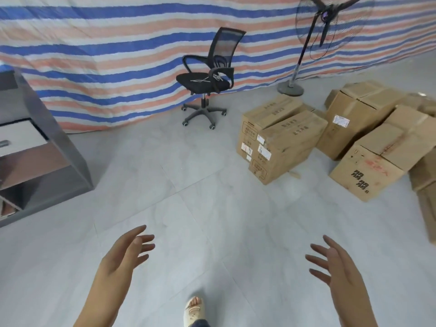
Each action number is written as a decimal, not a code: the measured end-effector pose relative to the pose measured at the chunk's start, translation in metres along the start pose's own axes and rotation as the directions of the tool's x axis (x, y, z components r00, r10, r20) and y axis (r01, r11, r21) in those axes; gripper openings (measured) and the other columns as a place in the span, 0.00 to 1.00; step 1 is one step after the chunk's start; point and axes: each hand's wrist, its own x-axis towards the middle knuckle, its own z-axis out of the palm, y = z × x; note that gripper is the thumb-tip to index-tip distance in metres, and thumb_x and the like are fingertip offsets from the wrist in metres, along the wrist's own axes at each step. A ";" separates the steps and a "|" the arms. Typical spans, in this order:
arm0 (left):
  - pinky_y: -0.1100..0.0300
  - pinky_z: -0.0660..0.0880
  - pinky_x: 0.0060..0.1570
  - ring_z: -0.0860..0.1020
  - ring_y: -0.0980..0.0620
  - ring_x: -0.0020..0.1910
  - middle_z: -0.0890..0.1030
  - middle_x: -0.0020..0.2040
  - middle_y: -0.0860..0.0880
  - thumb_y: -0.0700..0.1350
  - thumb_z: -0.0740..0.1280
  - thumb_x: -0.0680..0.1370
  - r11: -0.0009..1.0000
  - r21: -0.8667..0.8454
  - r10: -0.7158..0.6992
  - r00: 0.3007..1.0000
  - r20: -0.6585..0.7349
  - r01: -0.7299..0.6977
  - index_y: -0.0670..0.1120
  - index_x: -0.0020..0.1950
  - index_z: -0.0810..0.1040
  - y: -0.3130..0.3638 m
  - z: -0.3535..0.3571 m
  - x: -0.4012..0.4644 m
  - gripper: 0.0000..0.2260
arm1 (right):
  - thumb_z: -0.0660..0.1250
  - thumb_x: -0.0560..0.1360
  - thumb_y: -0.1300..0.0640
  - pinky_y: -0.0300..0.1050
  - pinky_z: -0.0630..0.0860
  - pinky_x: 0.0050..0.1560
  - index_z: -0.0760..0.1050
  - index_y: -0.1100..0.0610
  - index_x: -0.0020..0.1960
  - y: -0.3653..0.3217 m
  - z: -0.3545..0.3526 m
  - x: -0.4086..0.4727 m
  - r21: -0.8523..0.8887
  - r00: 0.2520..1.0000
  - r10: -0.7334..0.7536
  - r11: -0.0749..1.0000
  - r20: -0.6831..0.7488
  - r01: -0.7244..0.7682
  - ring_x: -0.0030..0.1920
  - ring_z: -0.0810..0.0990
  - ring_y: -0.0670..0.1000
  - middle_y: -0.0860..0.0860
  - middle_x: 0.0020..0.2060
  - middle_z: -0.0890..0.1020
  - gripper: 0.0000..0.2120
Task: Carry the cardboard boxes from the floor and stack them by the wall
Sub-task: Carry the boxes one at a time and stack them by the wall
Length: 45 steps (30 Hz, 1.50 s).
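Note:
Several brown cardboard boxes lie on the grey tiled floor at the right. The nearest pair (283, 140) carries white labels. A tilted box with dark printed characters (382, 161) lies further right, and a taller box (354, 116) stands behind. My left hand (125, 253) and my right hand (337, 267) are stretched out low in front of me, palms facing each other, fingers straight and spread, holding nothing. Both hands are well short of the boxes.
A striped blue, red and white tarpaulin (118, 55) covers the far wall. A black office chair (207, 79) stands before it, a standing fan (304, 55) to its right. A grey cabinet (35, 149) is at the left. My sandalled foot (194, 308) is below.

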 end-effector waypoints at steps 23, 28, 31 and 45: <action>0.56 0.81 0.49 0.82 0.51 0.50 0.84 0.50 0.49 0.47 0.54 0.83 0.999 -0.030 0.048 0.975 0.215 -0.042 0.51 0.56 0.79 0.082 0.282 0.413 0.14 | 0.55 0.82 0.52 0.45 0.81 0.42 0.74 0.45 0.61 -0.066 0.041 0.409 -0.017 0.961 0.018 1.000 -0.275 -0.023 0.46 0.84 0.45 0.46 0.52 0.83 0.12; 0.60 0.80 0.48 0.82 0.52 0.49 0.84 0.50 0.48 0.46 0.55 0.82 0.999 -0.035 0.047 0.959 0.280 -0.039 0.49 0.57 0.79 0.099 0.356 0.474 0.13 | 0.55 0.82 0.52 0.40 0.81 0.41 0.73 0.46 0.62 -0.085 0.031 0.505 -0.048 0.959 0.012 0.998 -0.283 -0.027 0.47 0.84 0.44 0.46 0.52 0.82 0.12; 0.62 0.80 0.46 0.83 0.52 0.48 0.85 0.48 0.49 0.43 0.56 0.82 1.000 -0.011 0.009 0.954 0.299 -0.006 0.47 0.55 0.80 0.099 0.384 0.514 0.13 | 0.55 0.82 0.53 0.36 0.80 0.41 0.74 0.44 0.60 -0.084 0.037 0.547 -0.051 0.957 0.027 0.998 -0.289 -0.044 0.46 0.84 0.44 0.46 0.51 0.83 0.12; 0.53 0.76 0.50 0.82 0.52 0.49 0.84 0.49 0.50 0.45 0.55 0.82 0.985 0.172 -0.073 0.820 0.568 -0.032 0.51 0.56 0.79 0.141 0.536 0.790 0.13 | 0.55 0.82 0.53 0.37 0.80 0.43 0.73 0.43 0.60 -0.085 0.111 0.721 0.035 0.829 0.214 0.973 -0.516 -0.229 0.46 0.84 0.43 0.46 0.52 0.83 0.12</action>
